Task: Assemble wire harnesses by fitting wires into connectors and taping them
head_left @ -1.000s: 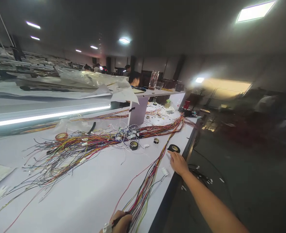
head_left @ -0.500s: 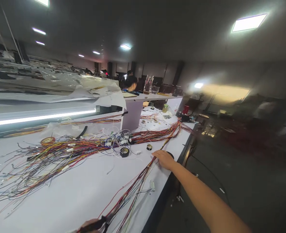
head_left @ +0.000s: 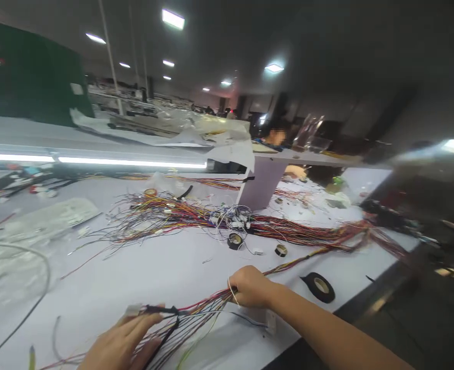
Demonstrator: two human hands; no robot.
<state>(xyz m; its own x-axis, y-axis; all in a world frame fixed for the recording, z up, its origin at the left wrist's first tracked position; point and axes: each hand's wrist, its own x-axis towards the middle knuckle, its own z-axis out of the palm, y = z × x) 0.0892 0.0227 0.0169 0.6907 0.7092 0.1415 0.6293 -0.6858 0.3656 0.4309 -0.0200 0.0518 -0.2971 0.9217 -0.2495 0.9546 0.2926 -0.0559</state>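
My right hand (head_left: 250,285) is closed around a bundle of thin coloured wires (head_left: 206,304) above the white table, and a loose white wire loops over its fingers. At the lower left, my left hand (head_left: 125,339) has its fingers curled over the same bundle, with wires running between fingers and thumb. Beside its fingertips lies a black-taped branch (head_left: 159,309) with a pale connector (head_left: 133,310) at its end. A white connector (head_left: 270,322) on a grey lead hangs below my right wrist. The wires continue past my right hand toward the far right.
A large black tape roll (head_left: 321,288) lies right of my forearm; smaller rolls (head_left: 235,241) (head_left: 281,250) sit farther back. A thick wire harness (head_left: 288,229) stretches across the table. Clear plastic bags (head_left: 15,267) are at left. Beyond the shelf panel (head_left: 263,185) is another person's hand (head_left: 295,171).
My view has swung left. My right hand has slid along the bundle toward my left hand, and now grips it in a fist. More of my left hand shows.
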